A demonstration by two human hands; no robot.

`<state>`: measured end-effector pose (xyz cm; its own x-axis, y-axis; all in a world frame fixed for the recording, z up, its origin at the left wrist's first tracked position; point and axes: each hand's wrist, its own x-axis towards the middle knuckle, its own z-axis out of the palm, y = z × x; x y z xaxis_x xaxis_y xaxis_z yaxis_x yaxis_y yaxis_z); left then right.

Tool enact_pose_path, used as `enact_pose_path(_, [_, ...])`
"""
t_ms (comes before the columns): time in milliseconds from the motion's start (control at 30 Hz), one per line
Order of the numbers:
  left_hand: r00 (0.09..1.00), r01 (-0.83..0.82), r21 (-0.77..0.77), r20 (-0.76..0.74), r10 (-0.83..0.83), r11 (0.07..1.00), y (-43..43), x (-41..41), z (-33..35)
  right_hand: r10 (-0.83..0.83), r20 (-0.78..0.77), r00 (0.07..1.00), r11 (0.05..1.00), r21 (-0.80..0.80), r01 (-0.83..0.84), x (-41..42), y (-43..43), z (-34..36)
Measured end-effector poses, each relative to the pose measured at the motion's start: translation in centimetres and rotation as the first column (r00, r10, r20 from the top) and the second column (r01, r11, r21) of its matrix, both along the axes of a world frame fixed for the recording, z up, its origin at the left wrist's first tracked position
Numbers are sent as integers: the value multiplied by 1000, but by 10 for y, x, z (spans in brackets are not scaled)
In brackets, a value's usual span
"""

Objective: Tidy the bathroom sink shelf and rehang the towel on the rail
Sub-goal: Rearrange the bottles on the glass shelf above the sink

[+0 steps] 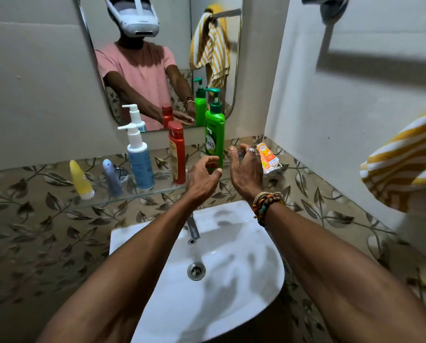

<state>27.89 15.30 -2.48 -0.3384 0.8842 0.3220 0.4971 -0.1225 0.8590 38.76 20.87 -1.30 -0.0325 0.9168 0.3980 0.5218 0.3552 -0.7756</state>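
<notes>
Nearest us, two bare forearms reach over a glossy white ceramic sink [256, 280] with a round metal drain [196, 271] and a slim steel tap [193, 229]. Beaded bracelets [266, 206] circle the right wrist.

The left hand [203, 178] is wide, its fingers loosely curved. The right hand [246, 167], wearing rings, is also wide with its fingers spread. They flank the base of a green pump bottle [214, 134]; we cannot tell whether either touches it. On its label we read only "atika".

The bottle stands on a clear glass shelf [157, 190]. To its left come a red flip-cap bottle [177, 152], a white and blue pump bottle [138, 159], a grey tube [112, 178] and a yellow tube [81, 180], both tubes standing cap-down. An orange packet [267, 157] lies at the right end; its print is unreadable.

Leaf-patterned tiles [46, 219] back the shelf. The yellow and white striped towel [405, 169] hangs bunched at the right edge. In the mirror [157, 82] beyond, its reflection drapes from a metal rail [228, 13].
</notes>
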Motion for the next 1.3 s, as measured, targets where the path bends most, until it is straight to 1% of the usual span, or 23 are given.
enact_pose_path(167, [997, 10, 35, -76, -8, 999, -14, -4, 12, -49, 102, 994, 994, 98, 39, 8, -20, 6])
enact_pose_path(267, [996, 10, 57, -90, -5, 998, -21, -5, 14, -87, 163, 983, 988, 143, 64, 14, -34, 5])
enact_pose_path(400, [985, 8, 107, -173, 10, 994, -30, -7, 11, -142, 213, 967, 977, 190, 102, 23, -59, 6])
enact_pose_path(533, [962, 54, 138, -273, -15, 989, -37, -7, -2, -190, 306, 933, 970, 205, 131, 31, -84, 1])
enact_pose_path(600, [948, 68, 143, -318, -19, 987, -42, -6, -11, -207, 325, 923, 969, 194, 149, 34, -94, -2])
enact_pose_path(667, [949, 74, 143, -315, -25, 987, -48, -5, -19, -221, 331, 917, 968, 190, 164, 37, -103, -6])
enact_pose_path(767, [955, 79, 149, -295, -32, 986, -56, -2, -29, -226, 386, 894, 970, 176, 169, 41, -112, -15])
enact_pose_path(867, [959, 62, 159, -284, -15, 985, -66, -3, -37, -210, 384, 899, 974, 158, 160, 39, -117, -20])
enact_pose_path(1000, [957, 67, 135, -287, -25, 989, -75, -10, -40, -206, 402, 892, 963, 247, 111, 35, -121, -24])
enact_pose_path(1100, [959, 38, 112, -284, -5, 993, -78, -16, -37, -187, 362, 913, 970, 212, 115, 33, -119, -24])
enact_pose_path(1300, [946, 0, 92, -322, 30, 996, -81, -7, -25, -137, 317, 938, 974, 215, 70, 42, -112, -19])
